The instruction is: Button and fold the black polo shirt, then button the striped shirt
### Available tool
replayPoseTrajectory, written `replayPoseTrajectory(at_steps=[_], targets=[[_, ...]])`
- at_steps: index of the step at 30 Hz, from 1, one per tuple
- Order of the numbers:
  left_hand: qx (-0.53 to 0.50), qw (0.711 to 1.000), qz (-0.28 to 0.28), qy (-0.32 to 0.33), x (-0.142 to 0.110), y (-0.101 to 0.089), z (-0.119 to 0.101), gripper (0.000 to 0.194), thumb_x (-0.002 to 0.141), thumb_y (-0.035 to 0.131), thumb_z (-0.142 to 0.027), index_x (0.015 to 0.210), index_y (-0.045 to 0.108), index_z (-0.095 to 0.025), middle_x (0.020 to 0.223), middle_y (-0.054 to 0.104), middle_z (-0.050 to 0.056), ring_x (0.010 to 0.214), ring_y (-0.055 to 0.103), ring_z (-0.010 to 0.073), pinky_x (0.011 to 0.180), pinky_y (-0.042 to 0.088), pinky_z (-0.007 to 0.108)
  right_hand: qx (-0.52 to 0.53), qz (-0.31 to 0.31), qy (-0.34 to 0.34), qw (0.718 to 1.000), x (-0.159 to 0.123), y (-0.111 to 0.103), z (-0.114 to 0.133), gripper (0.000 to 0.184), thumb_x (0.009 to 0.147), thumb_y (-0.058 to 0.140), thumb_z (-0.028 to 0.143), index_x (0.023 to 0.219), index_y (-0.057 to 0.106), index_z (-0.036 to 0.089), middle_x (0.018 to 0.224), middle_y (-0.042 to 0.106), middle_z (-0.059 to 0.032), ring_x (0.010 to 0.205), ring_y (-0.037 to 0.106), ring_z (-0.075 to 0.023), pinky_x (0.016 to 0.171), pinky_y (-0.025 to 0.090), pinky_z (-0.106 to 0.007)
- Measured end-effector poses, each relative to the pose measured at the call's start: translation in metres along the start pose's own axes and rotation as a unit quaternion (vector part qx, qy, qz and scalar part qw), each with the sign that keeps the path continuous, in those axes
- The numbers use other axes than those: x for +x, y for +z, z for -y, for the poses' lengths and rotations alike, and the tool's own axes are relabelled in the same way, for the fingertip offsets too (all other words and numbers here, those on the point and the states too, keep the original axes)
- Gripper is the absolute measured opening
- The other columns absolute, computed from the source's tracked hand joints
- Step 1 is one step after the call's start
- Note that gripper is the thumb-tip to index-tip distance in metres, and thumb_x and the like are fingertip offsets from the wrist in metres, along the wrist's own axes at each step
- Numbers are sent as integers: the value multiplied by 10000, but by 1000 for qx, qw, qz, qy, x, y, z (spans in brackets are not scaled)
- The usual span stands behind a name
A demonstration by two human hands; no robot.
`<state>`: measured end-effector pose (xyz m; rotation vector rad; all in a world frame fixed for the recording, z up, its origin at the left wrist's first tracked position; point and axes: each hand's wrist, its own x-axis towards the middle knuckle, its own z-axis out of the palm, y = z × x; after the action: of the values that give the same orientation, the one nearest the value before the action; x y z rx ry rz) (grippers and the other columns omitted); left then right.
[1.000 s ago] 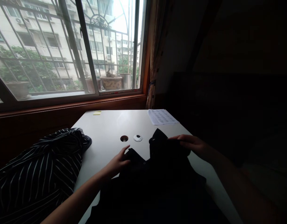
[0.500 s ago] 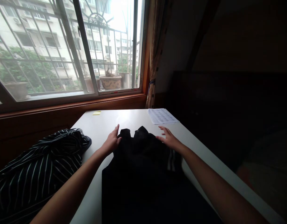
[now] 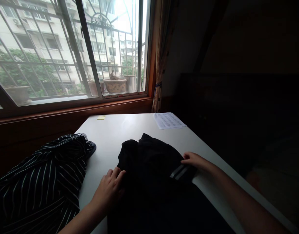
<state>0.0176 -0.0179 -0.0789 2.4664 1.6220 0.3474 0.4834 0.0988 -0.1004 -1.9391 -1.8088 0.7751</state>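
A dark shirt (image 3: 159,195) lies on the white table (image 3: 110,130), its collar end toward the window and its lower part running off the bottom of the view. Two pale stripes cross its right sleeve (image 3: 180,171). At the shirt's left side, my left hand (image 3: 111,187) is closed with curled fingers on the cloth; part of the thumb is lost in the dark. My right hand (image 3: 194,160) pinches the upper edge of the striped sleeve between thumb and fingers.
A black garment with white stripes (image 3: 49,169) lies heaped at the table's left edge. Printed sheets (image 3: 169,121) rest at the far right corner, a yellow sticky note (image 3: 101,117) at the far left. Beyond the table are a window (image 3: 115,48) and a tied curtain (image 3: 159,91).
Both hands have come down from the collar end, nearer to me, and closed on the shirt. My right hand has shifted right and the striped sleeve now sticks out sideways.
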Motion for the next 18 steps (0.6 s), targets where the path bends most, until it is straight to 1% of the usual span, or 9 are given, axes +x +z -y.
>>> replayPoseTrajectory(at_steps=[2, 4, 6, 9, 12, 13, 15, 17, 18], targets=[[3, 1000, -6, -7, 5, -6, 7, 525, 770, 563, -110, 1272, 535, -258, 1166, 574, 96, 993, 570, 289, 839, 487, 417, 1, -11, -2, 1000, 0, -10, 0, 210, 652, 730, 345, 693, 587, 198, 667, 656, -10, 644, 609, -187, 544, 422, -258], [-15, 999, -34, -5, 10, -20, 23, 482, 777, 521, -98, 1237, 548, -241, 1106, 582, 84, 988, 579, 272, 857, 484, 396, 0, -38, -6, 999, 2, -27, -2, 205, 675, 704, 361, 740, 591, 203, 695, 670, -13, 653, 615, -190, 551, 432, -262], [-27, 995, -93, -11, 16, -40, 47, 408, 815, 513, -154, 1213, 558, -230, 1094, 577, 80, 1014, 579, 268, 895, 477, 390, -4, -79, -13, 997, 5, -46, -6, 220, 697, 683, 390, 789, 608, 205, 753, 691, -25, 701, 637, -201, 586, 457, -269], [3, 979, -194, -58, 27, -66, 90, 325, 848, 512, -241, 1163, 589, -215, 1101, 576, 78, 1042, 575, 282, 936, 468, 399, -25, -159, -18, 987, 11, -67, -10, 237, 736, 641, 378, 883, 627, 193, 863, 704, -63, 787, 653, -224, 657, 480, -294], [60, 969, -215, -108, 38, -72, 118, 355, 827, 492, -176, 1161, 608, -180, 1149, 570, 100, 1036, 582, 292, 932, 477, 410, -59, -226, -24, 972, 13, -69, -7, 256, 781, 572, 279, 1013, 624, 184, 974, 688, -97, 854, 641, -246, 745, 481, -343], [80, 966, -219, -109, 40, -69, 119, 379, 819, 485, -147, 1177, 607, -172, 1188, 560, 112, 1066, 567, 303, 951, 470, 426, -72, -244, -30, 967, 12, -66, -4, 274, 784, 557, 242, 1044, 623, 187, 1031, 675, -108, 905, 630, -261, 794, 473, -368], [106, 962, -238, -86, 40, -60, 109, 413, 822, 470, -102, 1210, 596, -166, 1273, 528, 130, 1160, 508, 325, 1003, 441, 464, -100, -274, -44, 955, 5, -56, 6, 291, 779, 547, 193, 1056, 633, 197, 1136, 634, -124, 1018, 587, -298, 892, 438, -417], [99, 962, -253, -31, 33, -50, 81, 400, 850, 459, -84, 1216, 591, -177, 1313, 507, 133, 1230, 449, 328, 1038, 415, 486, -135, -286, -75, 946, -9, -43, 18, 237, 790, 550, 196, 1006, 647, 205, 1147, 611, -123, 1056, 560, -309, 937, 414, -428], [82, 967, -242, 1, 27, -46, 64, 376, 871, 460, -92, 1206, 593, -197, 1301, 516, 122, 1224, 449, 317, 1029, 424, 484, -158, -276, -101, 943, -19, -37, 25, 183, 806, 549, 215, 959, 649, 205, 1096, 616, -117, 1024, 570, -297, 923, 425, -413]])
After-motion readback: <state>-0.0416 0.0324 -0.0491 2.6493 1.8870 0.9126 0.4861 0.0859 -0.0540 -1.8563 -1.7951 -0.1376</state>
